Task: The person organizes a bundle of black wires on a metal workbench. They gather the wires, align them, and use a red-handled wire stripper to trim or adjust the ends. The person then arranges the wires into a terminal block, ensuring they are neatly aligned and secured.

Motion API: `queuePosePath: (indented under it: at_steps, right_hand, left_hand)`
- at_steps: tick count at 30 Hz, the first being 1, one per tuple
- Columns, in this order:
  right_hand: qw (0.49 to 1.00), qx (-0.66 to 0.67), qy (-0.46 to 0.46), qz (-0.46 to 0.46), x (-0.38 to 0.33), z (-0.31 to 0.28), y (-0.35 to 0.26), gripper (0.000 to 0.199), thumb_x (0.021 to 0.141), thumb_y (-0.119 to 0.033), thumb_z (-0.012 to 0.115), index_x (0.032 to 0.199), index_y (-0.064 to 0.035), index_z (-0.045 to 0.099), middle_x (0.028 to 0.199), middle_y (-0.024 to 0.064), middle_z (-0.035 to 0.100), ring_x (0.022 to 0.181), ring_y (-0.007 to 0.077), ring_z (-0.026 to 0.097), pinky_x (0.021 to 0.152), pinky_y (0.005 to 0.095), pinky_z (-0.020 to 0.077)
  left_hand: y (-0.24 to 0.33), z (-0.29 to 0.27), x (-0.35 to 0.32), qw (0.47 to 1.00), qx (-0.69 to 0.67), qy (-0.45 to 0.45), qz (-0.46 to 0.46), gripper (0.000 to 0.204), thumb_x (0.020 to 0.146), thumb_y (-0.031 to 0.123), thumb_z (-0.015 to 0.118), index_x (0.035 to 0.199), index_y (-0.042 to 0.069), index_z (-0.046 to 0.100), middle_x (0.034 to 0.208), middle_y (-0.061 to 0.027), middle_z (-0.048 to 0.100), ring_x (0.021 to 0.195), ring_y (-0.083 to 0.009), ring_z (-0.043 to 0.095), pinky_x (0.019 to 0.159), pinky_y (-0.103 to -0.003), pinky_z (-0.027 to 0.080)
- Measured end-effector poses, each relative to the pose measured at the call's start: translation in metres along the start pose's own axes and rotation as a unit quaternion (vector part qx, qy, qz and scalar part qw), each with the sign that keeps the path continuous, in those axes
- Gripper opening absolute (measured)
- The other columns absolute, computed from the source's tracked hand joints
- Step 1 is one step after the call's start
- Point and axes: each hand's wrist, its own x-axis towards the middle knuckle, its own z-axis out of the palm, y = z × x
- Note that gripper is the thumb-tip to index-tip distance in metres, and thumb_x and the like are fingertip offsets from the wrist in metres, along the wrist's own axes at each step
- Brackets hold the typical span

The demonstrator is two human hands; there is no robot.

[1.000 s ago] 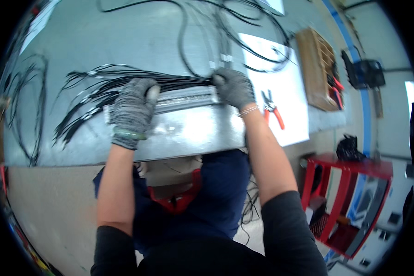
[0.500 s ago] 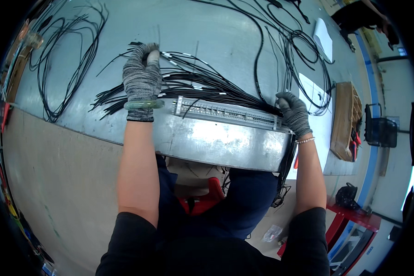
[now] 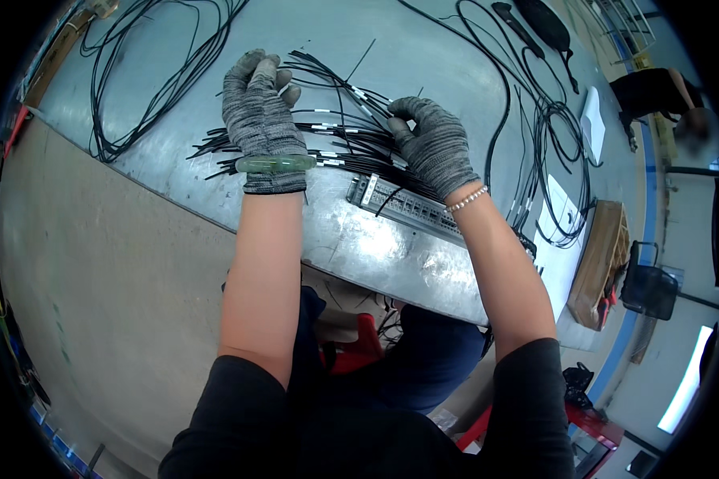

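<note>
My left hand (image 3: 264,116), in a grey knit glove, hovers over the left part of a bundle of black cables (image 3: 347,144), fingers apart. Some strands pass beneath it, and their cut ends show beyond its wrist. In its matching glove, my right hand (image 3: 435,144) pinches a few black cables (image 3: 371,102) that carry white sleeves, thumb against forefinger. Below the bundle lies a long grey metal strip with rows of slots (image 3: 411,209); my right wrist and forearm cover its right end.
Loose black cable coils lie at the table's far left (image 3: 168,88) and right (image 3: 555,136). White paper (image 3: 559,215) and a compartmented cardboard box (image 3: 599,263) are on the right. A black-handled tool (image 3: 518,30) lies far right. Another person (image 3: 655,92) is beyond the table.
My right hand has moved left and up from the strip's right end to the sleeved cables. My left hand's fingers have spread from their pinch on the cables. The whole view has turned slightly.
</note>
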Motion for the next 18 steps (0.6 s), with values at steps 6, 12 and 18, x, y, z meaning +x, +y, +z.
queuePosePath:
  at_steps: [6, 12, 18]
  right_hand:
    - [0.998, 0.008, 0.061, -0.018, 0.028, -0.011, 0.021, 0.018, 0.087, -0.024, 0.061, 0.1, -0.0132, 0.067, 0.096, 0.0089, 0.068, 0.088, 0.025, 0.066, 0.082, 0.0356, 0.0505]
    - [0.999, -0.025, 0.015, 0.03, 0.044, -0.022, 0.03, 0.029, 0.086, -0.032, 0.063, 0.109, -0.0128, 0.066, 0.106, 0.0089, 0.068, 0.099, 0.0253, 0.065, 0.089, 0.0363, 0.049]
    - [0.997, -0.021, -0.06, 0.037, 0.054, 0.01, 0.008, 0.056, 0.083, -0.037, 0.066, 0.129, -0.0103, 0.05, 0.122, 0.0124, 0.061, 0.109, 0.027, 0.061, 0.097, 0.0363, 0.0447]
  left_hand:
    - [-0.01, -0.008, 0.009, 0.98, 0.144, -0.134, -0.012, 0.023, 0.086, 0.009, 0.063, 0.108, 0.005, 0.06, 0.094, -0.0041, 0.063, 0.072, -0.0078, 0.056, 0.06, -0.02, 0.051]
    - [-0.041, -0.012, 0.028, 0.906, 0.355, -0.21, 0.096, 0.016, 0.09, 0.009, 0.058, 0.105, 0.009, 0.063, 0.093, -0.0028, 0.065, 0.073, -0.0078, 0.056, 0.062, -0.023, 0.048]
    - [-0.028, -0.014, 0.015, 0.788, 0.548, -0.241, 0.143, 0.019, 0.09, 0.014, 0.053, 0.105, 0.011, 0.064, 0.099, -0.011, 0.067, 0.09, -0.025, 0.063, 0.082, -0.037, 0.049]
